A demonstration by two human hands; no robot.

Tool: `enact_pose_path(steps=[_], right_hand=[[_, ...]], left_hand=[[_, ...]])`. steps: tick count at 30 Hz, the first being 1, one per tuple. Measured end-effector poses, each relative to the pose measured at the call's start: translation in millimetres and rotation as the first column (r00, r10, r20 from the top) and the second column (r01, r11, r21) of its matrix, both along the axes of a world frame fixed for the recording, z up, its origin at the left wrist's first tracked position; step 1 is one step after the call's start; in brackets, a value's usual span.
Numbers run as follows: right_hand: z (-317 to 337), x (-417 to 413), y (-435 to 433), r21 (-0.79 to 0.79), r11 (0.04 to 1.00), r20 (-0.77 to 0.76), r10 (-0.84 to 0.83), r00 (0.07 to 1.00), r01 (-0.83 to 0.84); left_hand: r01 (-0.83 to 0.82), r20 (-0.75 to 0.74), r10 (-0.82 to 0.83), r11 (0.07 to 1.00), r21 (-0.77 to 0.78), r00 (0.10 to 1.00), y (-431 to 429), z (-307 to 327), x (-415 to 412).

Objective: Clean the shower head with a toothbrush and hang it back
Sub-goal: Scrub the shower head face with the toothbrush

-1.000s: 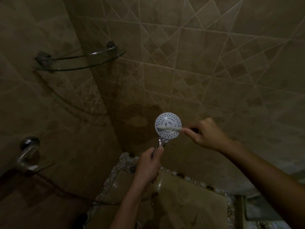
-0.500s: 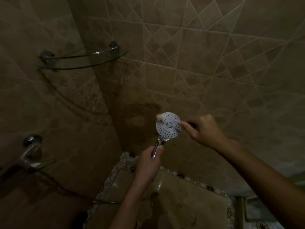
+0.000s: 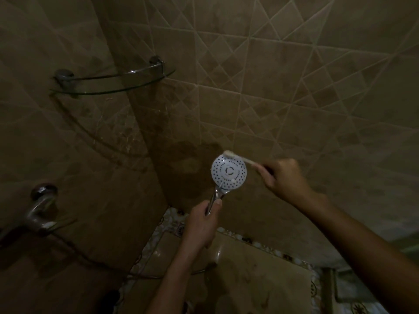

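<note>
The shower head (image 3: pixel 229 173) is a round white disc with dark nozzle dots, facing me on a chrome handle. My left hand (image 3: pixel 201 225) grips that handle from below and holds it upright in the shower corner. A pale toothbrush (image 3: pixel 238 156) lies across the disc's upper right rim, bristle end at the top edge. My right hand (image 3: pixel 283 177) holds the brush's dark handle end, just right of the disc. The hose (image 3: pixel 145 276) runs from the handle's hidden base down across the floor.
A glass corner shelf (image 3: pixel 111 80) with chrome brackets hangs at upper left. A chrome tap fitting (image 3: pixel 38 209) sticks out of the left wall. Tiled walls meet in the corner behind the shower head. A patterned floor border (image 3: pixel 260 241) runs below.
The toothbrush has moved from across the middle of the disc up to its top rim. My right hand rose slightly with it. The shower head stays held in the same place.
</note>
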State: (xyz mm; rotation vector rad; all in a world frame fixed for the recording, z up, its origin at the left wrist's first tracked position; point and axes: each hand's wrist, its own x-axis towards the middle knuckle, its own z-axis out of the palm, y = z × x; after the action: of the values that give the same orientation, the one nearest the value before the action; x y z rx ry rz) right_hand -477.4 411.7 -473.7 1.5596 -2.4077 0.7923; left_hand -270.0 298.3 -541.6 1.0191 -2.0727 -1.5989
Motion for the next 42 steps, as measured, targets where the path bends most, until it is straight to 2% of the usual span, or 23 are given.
enact_pose_path(steps=[1, 2, 5, 6, 10, 11, 12, 14, 15, 16, 19, 21, 24, 25, 28, 29, 31, 33, 35, 37, 38, 40, 42], right_hand=[[1.6, -1.6, -0.8, -0.059, 0.996, -0.018, -0.067, 0.998, 0.066], [4.5, -0.1, -0.1, -0.069, 0.997, -0.017, -0.035, 0.999, 0.033], [8.8, 14.6, 6.0, 0.116, 0.941, 0.133, 0.302, 0.944, -0.318], [6.1, 16.3, 7.3, 0.162, 0.929, 0.140, 0.312, 0.940, -0.332], [0.1, 2.2, 3.5, -0.056, 0.995, 0.008, -0.085, 0.996, 0.086], [0.9, 1.4, 3.9, -0.081, 0.994, 0.008, -0.073, 0.997, 0.074], [2.2, 2.6, 5.7, -0.068, 0.997, 0.026, 0.028, 0.999, -0.027], [4.7, 9.8, 10.1, 0.065, 0.962, 0.112, 0.257, 0.960, -0.265], [2.5, 11.4, 11.4, 0.119, 0.946, 0.130, 0.287, 0.949, -0.303], [-0.9, 8.9, 11.8, 0.116, 0.960, 0.113, 0.241, 0.964, -0.254], [-3.6, -1.0, 7.2, -0.048, 0.995, 0.060, -0.084, 0.995, 0.087], [-0.2, 1.6, 7.8, -0.073, 0.997, 0.086, -0.028, 0.996, 0.034], [-0.5, 13.8, 12.0, 0.080, 0.962, 0.144, 0.249, 0.958, -0.262], [-4.0, 13.2, 11.8, 0.093, 0.966, 0.124, 0.228, 0.966, -0.240], [-11.0, 1.6, 5.8, -0.037, 0.997, 0.047, -0.066, 0.997, 0.068], [-10.8, -0.8, 5.0, -0.071, 0.993, 0.038, -0.096, 0.995, 0.098], [-9.6, -0.7, 8.0, -0.041, 0.997, 0.071, 0.066, 0.995, -0.063], [-12.7, 4.9, 12.6, 0.077, 0.970, 0.141, 0.219, 0.966, -0.231], [-17.4, 3.4, 13.0, 0.062, 0.988, 0.127, 0.130, 0.983, -0.138], [-15.7, -2.1, 8.8, -0.075, 0.995, 0.081, -0.052, 0.995, 0.058], [-13.6, -2.9, 7.1, -0.123, 0.989, 0.082, -0.071, 0.994, 0.081], [-10.4, -1.6, 8.4, -0.099, 0.991, 0.099, 0.098, 0.990, -0.088], [-13.1, 4.1, 12.0, 0.034, 0.965, 0.131, 0.255, 0.958, -0.261]], left_hand=[[-0.002, 0.001, 0.002, 1.000, -0.006, 1.000, 0.4, 0.8, 0.3], [-0.006, 0.001, 0.006, 1.000, -0.012, 1.000, 1.0, 1.3, 0.6], [-0.007, 0.003, 0.007, 1.000, -0.024, 1.000, 2.2, 3.2, 0.3], [-0.001, 0.003, 0.001, 1.000, -0.022, 1.000, 2.4, 3.9, 0.2], [0.015, 0.014, -0.015, 1.000, 0.014, 1.000, 2.8, 5.5, -1.2], [0.013, 0.013, -0.014, 0.999, 0.033, 1.000, 3.5, 6.0, -0.9], [0.014, 0.009, -0.014, 0.999, 0.049, 1.000, 4.1, 5.7, -0.8], [0.013, 0.000, -0.013, 0.997, 0.076, 1.000, 5.0, 5.4, -0.9], [0.011, -0.004, -0.010, 0.997, 0.082, 1.000, 4.9, 5.3, -0.8], [0.013, -0.004, -0.012, 0.996, 0.085, 1.000, 4.8, 5.9, -1.3], [0.019, 0.003, -0.019, 0.994, 0.112, 1.000, 5.8, 8.7, -2.9], [0.027, 0.013, -0.028, 0.994, 0.111, 1.000, 6.6, 9.5, -3.1], [0.035, 0.002, -0.036, 0.989, 0.147, 0.999, 7.2, 10.5, -3.4], [0.035, 0.000, -0.035, 0.987, 0.158, 0.999, 7.3, 11.5, -3.4], [0.031, 0.009, -0.034, 0.981, 0.192, 0.999, 8.7, 12.8, -3.7], [0.027, 0.010, -0.030, 0.979, 0.200, 1.000, 9.6, 12.7, -3.5], [0.025, 0.008, -0.027, 0.974, 0.225, 1.000, 11.0, 12.9, -3.5], [0.022, -0.013, -0.019, 0.961, 0.275, 1.000, 10.8, 14.7, -3.4], [0.026, -0.028, -0.018, 0.951, 0.310, 0.999, 9.8, 17.9, -3.8], [0.027, -0.020, -0.022, 0.945, 0.325, 1.000, 9.0, 19.4, -3.8], [0.026, -0.013, -0.023, 0.943, 0.333, 1.000, 8.9, 19.4, -3.1], [0.026, -0.011, -0.024, 0.936, 0.351, 1.000, 8.9, 19.9, -1.9], [0.026, -0.019, -0.021, 0.933, 0.359, 1.000, 7.7, 20.7, -1.2]])
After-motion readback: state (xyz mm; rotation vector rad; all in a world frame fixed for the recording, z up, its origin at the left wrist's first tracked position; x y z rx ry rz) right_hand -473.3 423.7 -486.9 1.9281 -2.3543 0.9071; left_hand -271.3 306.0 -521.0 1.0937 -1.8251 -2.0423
